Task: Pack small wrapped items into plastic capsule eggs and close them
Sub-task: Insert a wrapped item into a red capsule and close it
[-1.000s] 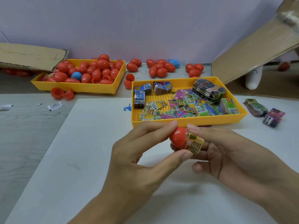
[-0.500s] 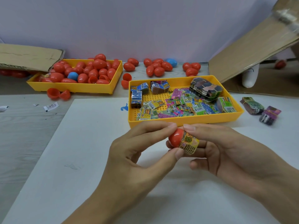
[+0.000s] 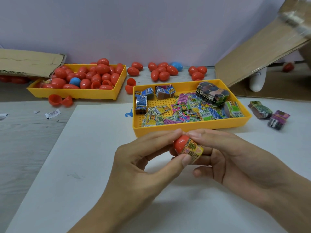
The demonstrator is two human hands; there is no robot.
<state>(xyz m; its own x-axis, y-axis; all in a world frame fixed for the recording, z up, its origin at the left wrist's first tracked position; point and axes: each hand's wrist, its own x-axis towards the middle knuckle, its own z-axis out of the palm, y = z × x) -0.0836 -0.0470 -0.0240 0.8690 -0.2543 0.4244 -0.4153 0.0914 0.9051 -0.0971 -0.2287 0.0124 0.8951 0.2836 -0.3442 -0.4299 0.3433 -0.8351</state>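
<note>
A red egg half [image 3: 180, 145] with a yellow wrapped item [image 3: 193, 150] sticking out is pinched between the left hand [image 3: 143, 165] and right hand [image 3: 235, 162], just in front of the yellow tray [image 3: 193, 127] of packets.

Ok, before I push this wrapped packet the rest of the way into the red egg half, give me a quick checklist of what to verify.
1. Left hand grips the red egg half: ok.
2. Right hand holds the wrapped packet: ok.
3. Packet fully inside the half: not ok, most of it sticks out.
4. Packet lined up with the opening: ok, its end sits in the mouth.
5. Matching half ready to close: cannot tell; open red halves lie by the egg tray, none in hand.
6. More packets in the near tray: ok.
</note>
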